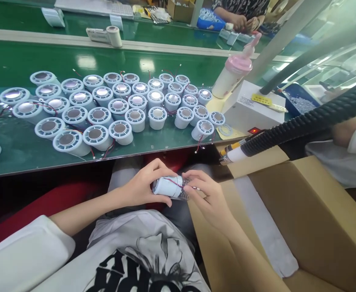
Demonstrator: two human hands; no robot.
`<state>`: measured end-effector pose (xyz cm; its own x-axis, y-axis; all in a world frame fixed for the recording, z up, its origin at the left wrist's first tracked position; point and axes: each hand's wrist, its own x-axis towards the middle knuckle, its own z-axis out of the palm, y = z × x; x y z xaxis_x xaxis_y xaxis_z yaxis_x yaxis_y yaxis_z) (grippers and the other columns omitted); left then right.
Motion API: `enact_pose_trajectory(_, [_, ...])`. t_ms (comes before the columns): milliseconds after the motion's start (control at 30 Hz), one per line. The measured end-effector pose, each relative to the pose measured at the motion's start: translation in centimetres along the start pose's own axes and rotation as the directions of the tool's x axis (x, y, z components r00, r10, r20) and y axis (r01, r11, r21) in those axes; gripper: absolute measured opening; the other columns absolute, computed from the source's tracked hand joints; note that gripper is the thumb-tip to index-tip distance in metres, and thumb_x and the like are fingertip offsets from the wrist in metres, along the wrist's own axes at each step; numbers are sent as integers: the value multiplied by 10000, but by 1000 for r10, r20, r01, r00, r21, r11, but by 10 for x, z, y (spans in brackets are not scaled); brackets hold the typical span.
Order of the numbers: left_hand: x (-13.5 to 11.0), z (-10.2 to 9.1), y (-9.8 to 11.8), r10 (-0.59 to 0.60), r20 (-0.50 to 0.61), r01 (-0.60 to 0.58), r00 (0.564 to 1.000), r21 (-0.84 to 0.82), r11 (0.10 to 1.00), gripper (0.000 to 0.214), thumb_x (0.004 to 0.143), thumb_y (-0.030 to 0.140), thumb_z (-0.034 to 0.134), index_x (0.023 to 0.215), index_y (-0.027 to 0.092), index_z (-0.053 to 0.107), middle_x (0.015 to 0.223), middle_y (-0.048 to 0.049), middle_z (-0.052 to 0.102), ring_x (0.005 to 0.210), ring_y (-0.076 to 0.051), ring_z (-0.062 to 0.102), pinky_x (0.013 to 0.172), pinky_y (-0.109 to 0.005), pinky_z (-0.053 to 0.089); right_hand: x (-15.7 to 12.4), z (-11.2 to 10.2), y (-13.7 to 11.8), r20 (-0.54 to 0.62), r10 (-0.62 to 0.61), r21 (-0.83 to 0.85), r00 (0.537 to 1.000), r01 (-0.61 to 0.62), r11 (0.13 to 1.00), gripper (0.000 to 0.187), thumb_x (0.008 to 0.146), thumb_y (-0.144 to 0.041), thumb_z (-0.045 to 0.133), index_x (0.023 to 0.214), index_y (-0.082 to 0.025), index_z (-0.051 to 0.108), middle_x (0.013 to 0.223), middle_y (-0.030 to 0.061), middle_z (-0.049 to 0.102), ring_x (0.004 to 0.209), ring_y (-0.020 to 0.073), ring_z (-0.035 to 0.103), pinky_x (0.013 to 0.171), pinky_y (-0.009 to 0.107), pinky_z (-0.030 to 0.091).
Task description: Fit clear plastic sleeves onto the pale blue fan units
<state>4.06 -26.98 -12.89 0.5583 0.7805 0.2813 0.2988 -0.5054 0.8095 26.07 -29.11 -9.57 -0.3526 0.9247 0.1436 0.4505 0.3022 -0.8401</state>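
Observation:
Above my lap, my left hand (149,184) is wrapped round a light-blue cylindrical housing (167,186) lying on its side. A clear ribbed part shows at its right end. My right hand (206,194) pinches at that end, around a thin dark-red wire with a small white connector (195,188). Whether its fingertips grip the wire or the clear part is hard to make out. On the green bench (153,144) in front stand several similar light-blue cylinders (120,129), with round metallic centres in their tops and thin wires between them.
An open cardboard box (305,207) is at my right. A white box with a lit red switch (254,109), a pink-capped bottle (232,73) and a black corrugated hose (302,121) stand at the bench's right. Across the bench, another person's hands (245,23) are at work.

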Motion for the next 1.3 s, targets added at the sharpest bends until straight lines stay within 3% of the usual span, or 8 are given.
enact_pose_trajectory(200, [6,-2,1,-40,124,55,992,-118,991,686,641,388,799,1273,261,567,1313,-150,497,1214,-317,476,1028,-482,404,-3,-1,0,-106,201,208,974,-176,962,250,833,-248,595,604,-196,679,889,75,699,863,220,670,714,316,530])
enact_pose_trajectory(367, [9,-2,13,-185,258,274,948,-371,887,644,725,318,740,1319,230,508,1306,-125,559,1163,-275,552,963,-397,483,-5,-6,6,-41,324,419,945,-278,864,245,851,-316,603,664,-197,707,942,78,721,858,228,677,730,352,561])
enact_pose_trajectory(433, [8,2,14,-275,260,374,926,-522,766,619,731,283,734,1304,218,507,1331,-117,537,1154,-253,560,932,-359,503,-7,-9,9,16,204,330,979,-198,923,120,826,-304,652,835,-212,728,1114,87,692,1036,263,642,882,409,533])
enact_pose_trajectory(500, [6,6,13,-344,250,421,905,-646,637,595,732,253,737,1281,212,511,1317,-102,549,1140,-230,564,949,-349,488,-10,-11,11,49,5,135,999,-11,991,243,781,-239,708,1023,-232,689,1284,90,606,1229,279,526,1030,449,439])
enact_pose_trajectory(633, [2,9,12,-366,305,466,879,-713,524,581,761,279,717,1297,238,497,1292,-92,558,1050,-211,595,826,-301,527,-18,-10,15,65,-189,-112,980,196,974,386,812,-180,666,1180,-239,566,1312,108,574,1226,246,534,1000,400,479])
enact_pose_trajectory(700, [2,6,14,-338,338,476,878,-680,557,613,766,300,711,1331,257,477,1320,-96,540,1042,-221,601,779,-282,533,-21,-10,15,75,-181,-100,981,189,977,384,816,-211,668,1179,-239,543,1251,105,609,1186,253,566,958,388,512])
enact_pose_trajectory(1000, [3,-6,25,-192,263,303,946,-496,814,721,684,212,779,1343,276,495,1360,-89,536,1207,-261,541,993,-356,460,-24,-11,8,113,18,215,993,-42,976,457,756,-288,751,1163,-241,548,1187,88,638,1129,257,598,902,392,565])
enact_pose_trajectory(1300, [1,-8,22,-44,217,117,975,-336,935,775,668,208,791,1368,295,469,1379,-87,528,1263,-284,493,1076,-415,372,-26,-14,1,196,188,414,962,-255,874,456,741,-308,765,1138,-248,548,1108,56,640,974,196,645,827,312,579])
